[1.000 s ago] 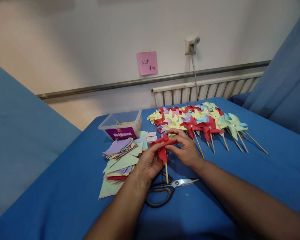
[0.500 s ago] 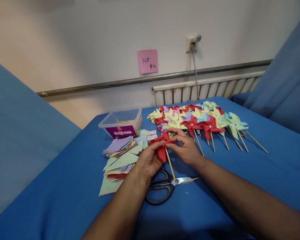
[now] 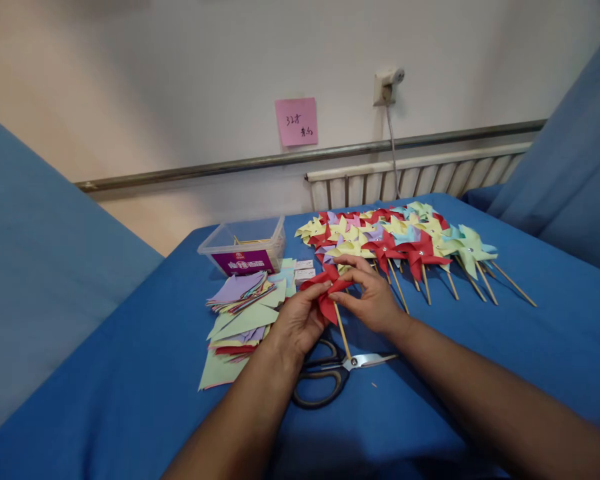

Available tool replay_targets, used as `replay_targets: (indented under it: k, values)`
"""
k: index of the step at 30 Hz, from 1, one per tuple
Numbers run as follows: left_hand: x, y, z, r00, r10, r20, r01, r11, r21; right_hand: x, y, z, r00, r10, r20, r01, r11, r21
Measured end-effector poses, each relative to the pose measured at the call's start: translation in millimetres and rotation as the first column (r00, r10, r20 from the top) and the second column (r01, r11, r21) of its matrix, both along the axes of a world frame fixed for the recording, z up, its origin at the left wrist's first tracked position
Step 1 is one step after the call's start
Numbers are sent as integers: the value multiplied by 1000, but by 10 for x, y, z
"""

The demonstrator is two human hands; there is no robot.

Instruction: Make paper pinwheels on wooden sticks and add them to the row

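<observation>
The left forearm (image 3: 240,407) and right forearm (image 3: 480,380) are bare as far as they show, each widening smoothly behind its wrist (image 3: 399,325). Beyond the wrist, left hand (image 3: 300,321) and right hand (image 3: 373,297) are bare too, with slim, rounded fingers (image 3: 354,262).

Red pinwheel (image 3: 329,307) — its stick (image 3: 342,331), near-upright a second ago, now aslant
</observation>
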State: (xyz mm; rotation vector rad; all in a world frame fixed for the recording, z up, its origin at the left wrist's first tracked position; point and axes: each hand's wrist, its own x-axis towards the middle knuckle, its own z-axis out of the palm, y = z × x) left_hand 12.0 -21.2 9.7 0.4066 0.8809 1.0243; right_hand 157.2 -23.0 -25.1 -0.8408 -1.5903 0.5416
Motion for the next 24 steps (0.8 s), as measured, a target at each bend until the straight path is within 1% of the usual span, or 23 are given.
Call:
replay_targets:
  k: [4,9,13,18,21,24]
  values:
    - [13,-5,10,999,41,-6,-41,999,11,2,27,-25,999,-3,-44,3,1000,-10]
    - [7,-3,-20,999,39,-14,-39,999,24,6,62,-55,989,51,-141,-67,991,-115]
    - [-3,7,-44,998,53,-15,-52,998,34,7,88,-92,978,90,-189,-121,980,-161]
    - [0,7,-35,998,59,-19,-58,998,30,23,127,-137,973,68,-220,-112,975,-191]
    - [8,5,-24,997,69,-21,-69,997,29,39,126,-122,970,73,-232,-128,964,-234]
    - [15,6,-23,998,53,-17,-53,998,38,45,120,-93,970,50,-236,-117,953,-280]
